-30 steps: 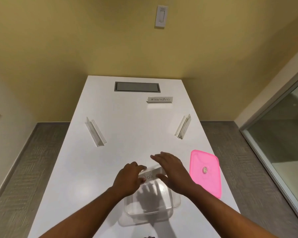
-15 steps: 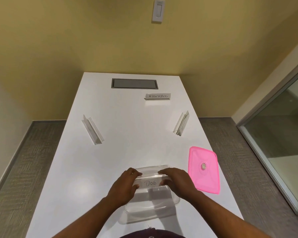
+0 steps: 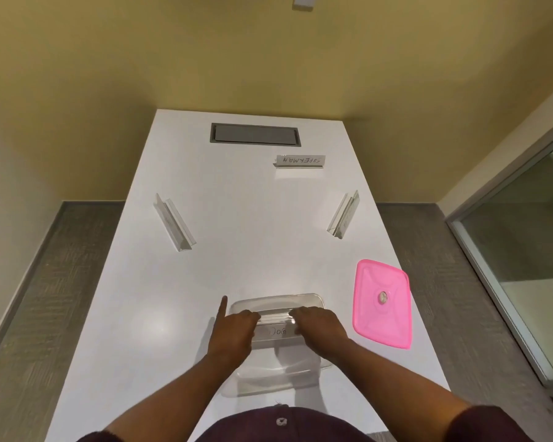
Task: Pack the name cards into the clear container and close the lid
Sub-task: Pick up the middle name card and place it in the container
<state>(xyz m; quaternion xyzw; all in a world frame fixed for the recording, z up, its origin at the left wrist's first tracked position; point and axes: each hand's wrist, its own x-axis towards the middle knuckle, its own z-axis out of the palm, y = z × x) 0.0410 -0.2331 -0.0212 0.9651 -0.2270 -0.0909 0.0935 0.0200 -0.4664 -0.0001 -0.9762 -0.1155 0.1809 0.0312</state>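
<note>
A clear container (image 3: 276, 302) stands open at the near middle of the white table (image 3: 243, 218). Over it I hold a clear name card marked "DOG" (image 3: 277, 330) by its two ends, my left hand (image 3: 233, 334) on the left end, my right hand (image 3: 321, 328) on the right. My left forefinger points away from me. The pink lid (image 3: 381, 303) lies flat to the right of the container. Three more name cards stand further off: one at the left (image 3: 173, 222), one at the right (image 3: 344, 215), and one marked "SUPERMAN" (image 3: 299, 161) at the back.
A grey cable hatch (image 3: 255, 133) is set into the far end of the table. Yellow walls close the room behind, a glass partition (image 3: 521, 244) stands at the right, and grey carpet runs on both sides.
Both hands have brought the "DOG" card nearer to me and lower over the container. My left forefinger has lifted and now sticks out.
</note>
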